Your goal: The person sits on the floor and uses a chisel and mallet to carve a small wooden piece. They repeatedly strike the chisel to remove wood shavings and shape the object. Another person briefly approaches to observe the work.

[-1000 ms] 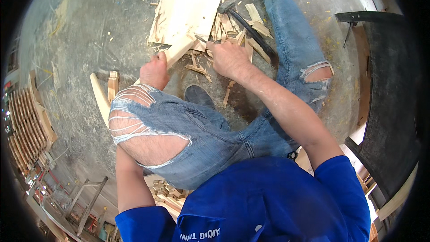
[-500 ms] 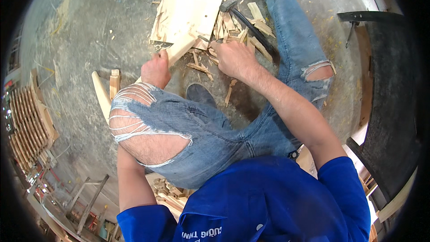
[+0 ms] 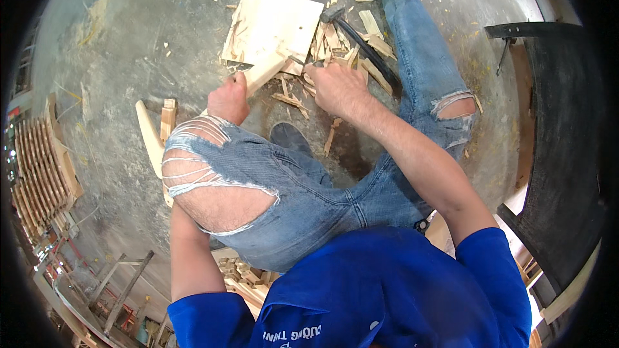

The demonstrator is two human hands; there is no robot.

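My left hand [image 3: 228,99] is wrapped round a pale wooden bar [image 3: 263,73], which slants up to the right with its far end over a square wooden board [image 3: 276,24] on the floor. In my closed right hand [image 3: 338,87] is a chisel [image 3: 296,60], its handle mostly covered by my fingers. The metal blade points left, close to the bar's far end; whether they touch I cannot tell. Just beyond my right hand, a hammer [image 3: 333,14] with a dark handle lies among wood splinters [image 3: 329,39].
Left of my knee lie a curved wooden piece [image 3: 149,135] and a short block [image 3: 168,118]. A stack of wooden parts [image 3: 46,164] stands at the far left. On the right is a large dark panel [image 3: 564,154]. My outstretched leg [image 3: 416,32] borders the splinters.
The whole view has shifted slightly. The chisel blade is a little farther from the bar's end and at a slightly different tilt. Both hands keep their hold.
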